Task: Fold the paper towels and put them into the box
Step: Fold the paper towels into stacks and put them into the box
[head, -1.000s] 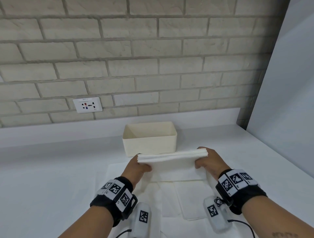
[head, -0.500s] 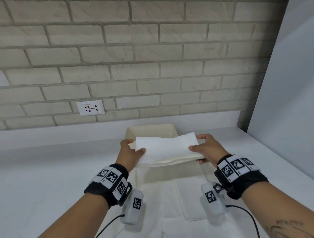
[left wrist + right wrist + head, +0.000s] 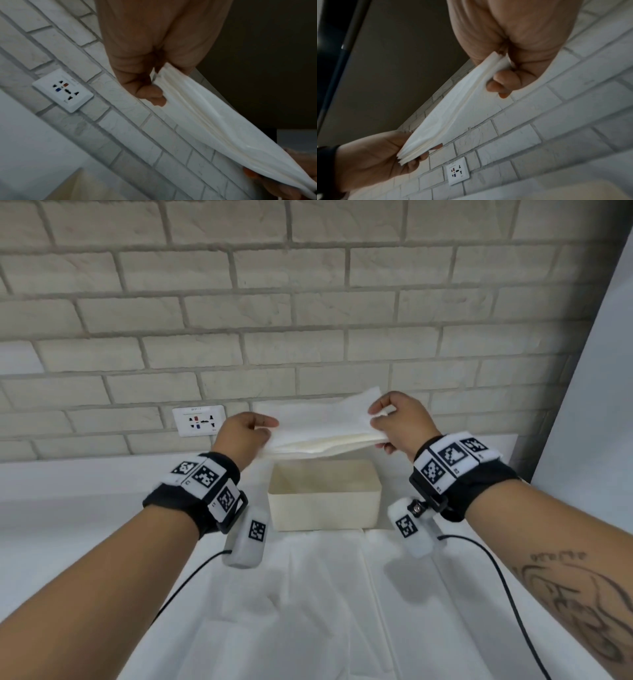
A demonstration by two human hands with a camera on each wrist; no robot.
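Observation:
A folded stack of white paper towels [image 3: 325, 428] hangs in the air above the cream box [image 3: 323, 498], which stands open at the back of the counter. My left hand [image 3: 250, 429] pinches the stack's left end, thumb on top and fingers beneath. My right hand [image 3: 394, 419] pinches the right end the same way. In the left wrist view the paper towels [image 3: 214, 121] sag between the left hand [image 3: 150, 81] and the other hand at the lower right. The right wrist view shows the layered paper towels [image 3: 453, 115] held by the right hand [image 3: 505, 75] and the left hand [image 3: 385, 155].
More white paper towels [image 3: 325, 594] lie spread flat on the white counter [image 3: 68, 525] in front of the box. A brick wall with a socket plate [image 3: 198, 421] rises behind. A white panel [image 3: 599, 405] closes the right side. Cables trail from both wrist cameras.
Both hands have lifted the folded stack from just above the counter, up and away from me, until it hangs over the box. The box now shows below the stack.

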